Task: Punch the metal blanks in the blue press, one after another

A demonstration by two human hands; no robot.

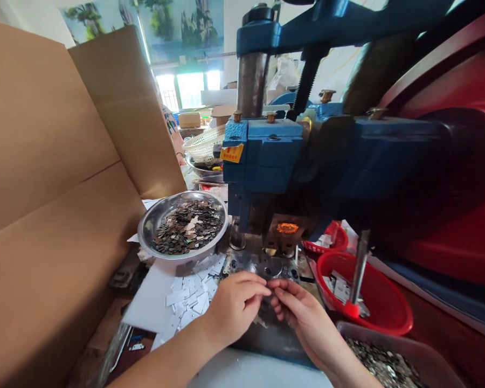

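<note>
My left hand (239, 303) and my right hand (296, 306) meet fingertip to fingertip in front of the blue press (262, 156). Both are closed in a pinch; whatever sits between the fingertips is too small or hidden to make out. Just beyond them lies the dark metal die plate (262, 263) under the press head. Left of my left hand, flat light metal pieces (192, 296) are spread on a white sheet. Behind those stands a steel bowl (145, 237) heaped with dark, thin metal parts (186, 229).
A red basin (392, 307) with metal plates stands at the right, a metal-shafted lever (359, 267) rising over it. A clear bin (408, 350) of small metal parts sits nearer. Tall cardboard (44, 134) walls the left side. A large red wheel (448, 178) flanks the press.
</note>
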